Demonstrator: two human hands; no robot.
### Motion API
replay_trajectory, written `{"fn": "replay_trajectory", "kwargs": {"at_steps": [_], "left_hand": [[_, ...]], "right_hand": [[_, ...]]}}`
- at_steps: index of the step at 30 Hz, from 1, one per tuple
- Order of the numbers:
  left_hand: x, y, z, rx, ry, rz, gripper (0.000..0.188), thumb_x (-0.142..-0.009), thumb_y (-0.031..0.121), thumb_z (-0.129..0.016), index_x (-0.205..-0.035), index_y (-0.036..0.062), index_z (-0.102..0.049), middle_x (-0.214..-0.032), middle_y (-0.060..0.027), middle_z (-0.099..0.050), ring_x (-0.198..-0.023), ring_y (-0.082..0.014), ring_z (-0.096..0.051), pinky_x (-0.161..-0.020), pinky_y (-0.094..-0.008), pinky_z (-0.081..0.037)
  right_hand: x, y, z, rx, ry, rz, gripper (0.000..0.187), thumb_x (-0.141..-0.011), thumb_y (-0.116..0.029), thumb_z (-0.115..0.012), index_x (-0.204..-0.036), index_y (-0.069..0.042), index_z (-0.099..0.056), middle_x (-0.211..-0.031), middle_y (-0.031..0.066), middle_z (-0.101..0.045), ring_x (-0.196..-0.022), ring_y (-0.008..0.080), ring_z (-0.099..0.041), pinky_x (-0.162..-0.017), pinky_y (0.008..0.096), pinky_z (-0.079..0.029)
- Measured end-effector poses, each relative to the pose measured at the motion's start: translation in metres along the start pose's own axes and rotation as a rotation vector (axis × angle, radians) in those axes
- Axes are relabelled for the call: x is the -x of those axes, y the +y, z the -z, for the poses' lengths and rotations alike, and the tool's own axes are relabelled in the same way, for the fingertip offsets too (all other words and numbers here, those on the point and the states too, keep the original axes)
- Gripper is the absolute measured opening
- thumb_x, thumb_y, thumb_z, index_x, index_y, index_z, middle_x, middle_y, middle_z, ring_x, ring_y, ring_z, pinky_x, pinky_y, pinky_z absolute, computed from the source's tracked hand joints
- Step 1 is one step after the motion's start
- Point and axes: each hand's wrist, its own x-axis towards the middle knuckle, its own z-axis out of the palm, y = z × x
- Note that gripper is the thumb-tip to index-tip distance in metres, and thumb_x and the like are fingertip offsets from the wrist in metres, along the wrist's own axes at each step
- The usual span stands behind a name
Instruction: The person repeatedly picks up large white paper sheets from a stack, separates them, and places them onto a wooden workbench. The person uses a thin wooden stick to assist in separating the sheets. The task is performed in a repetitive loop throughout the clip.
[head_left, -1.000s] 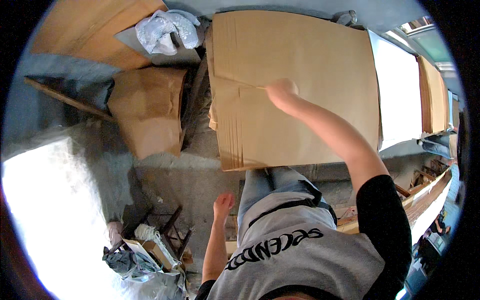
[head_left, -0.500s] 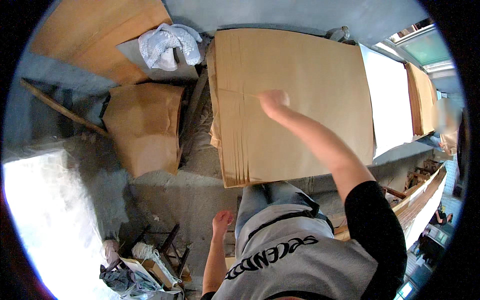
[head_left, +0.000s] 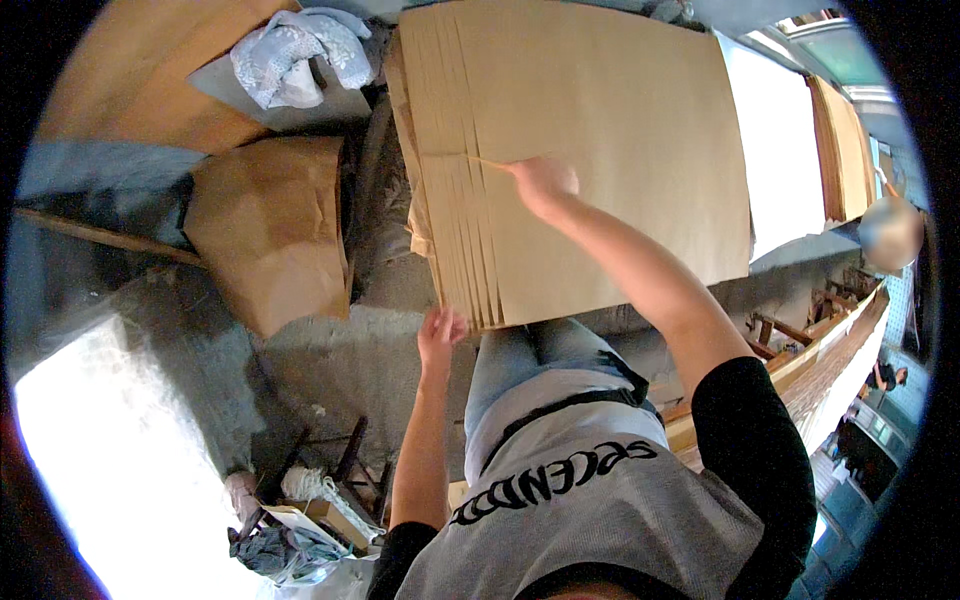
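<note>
A large stack of brown sheets [head_left: 620, 120] is spread across the upper centre of the frame, its sheet edges fanned out in narrow steps along the left side. Over that fanned part, a thin tan stick [head_left: 487, 163] is held by the right hand [head_left: 546, 188], whose fingers are curled closed around its right end; the tip is pointed toward the left edge of the stack. The hand itself is slightly blurred. The left hand [head_left: 440, 330] is placed at the lower left corner of the stack, left of centre in the frame, with its fingers bent and partly closed; whether the corner is pinched or only touched cannot be told.

Just right of the stack, white sheets [head_left: 780, 140] are laid, followed by a second brown pile [head_left: 842, 150] at the upper right. At the upper left, a white patterned cloth [head_left: 300, 55] is draped on a grey board [head_left: 350, 108]. Below it, a brown paper bundle [head_left: 265, 230] is seen, with a wooden pole [head_left: 110, 235] set to its left. At the lower left, white cord [head_left: 312, 488] is heaped near a dark bag [head_left: 270, 553]. Near the right edge of the frame, 2 other people are partly seen.
</note>
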Motion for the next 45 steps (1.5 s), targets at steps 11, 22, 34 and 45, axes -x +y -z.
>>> {"fn": "replay_trajectory", "kwargs": {"at_steps": [11, 22, 34, 45], "left_hand": [[-0.101, 0.033, -0.067, 0.103, -0.045, -0.214, 0.027, -0.084, 0.023, -0.054, -0.105, 0.0075, -0.047, -0.098, -0.0048, -0.054, -0.09, -0.016, -0.054, -0.079, -0.0373, -0.047], [-0.071, 0.047, -0.087, -0.296, -0.314, 0.119, 0.039, -0.082, 0.032, -0.054, -0.111, 0.0089, -0.044, -0.1, -0.0024, -0.053, -0.087, -0.0092, -0.053, -0.068, -0.0247, -0.045], [0.039, -0.086, -0.138, 0.434, -0.705, 0.243, 0.06, -0.072, 0.037, -0.064, -0.122, 0.0188, -0.036, -0.124, 0.0005, -0.04, -0.117, -0.0269, -0.036, -0.09, -0.0431, -0.035], [0.004, -0.169, -0.245, 0.276, 0.204, 0.103, 0.027, -0.082, 0.034, -0.055, -0.092, 0.0088, -0.05, -0.071, -0.0034, -0.053, -0.051, -0.0127, -0.046, -0.042, -0.0222, -0.034]], "right_hand": [[0.04, 0.014, 0.004, -0.155, 0.035, -0.058, 0.029, -0.076, -0.01, -0.048, -0.101, -0.017, -0.06, -0.067, 0.0097, -0.058, -0.055, 0.0246, -0.055, -0.049, 0.0346, -0.042], [0.115, 0.136, 0.01, -0.62, 0.107, -0.477, 0.023, -0.084, -0.02, -0.049, -0.104, -0.011, -0.058, -0.066, 0.0048, -0.056, -0.056, 0.0131, -0.05, -0.05, 0.028, -0.04], [0.297, 0.355, -0.035, -0.722, 0.316, -0.848, 0.024, -0.087, -0.024, -0.046, -0.092, -0.005, -0.059, -0.057, -0.001, -0.047, -0.051, 0.0061, -0.043, -0.046, 0.0221, -0.034], [0.247, 0.431, 0.018, -0.549, 0.032, -0.388, 0.024, -0.086, -0.026, -0.047, -0.093, -0.005, -0.056, -0.065, 0.0094, -0.057, -0.061, 0.0199, -0.057, -0.056, 0.0318, -0.044]]}}
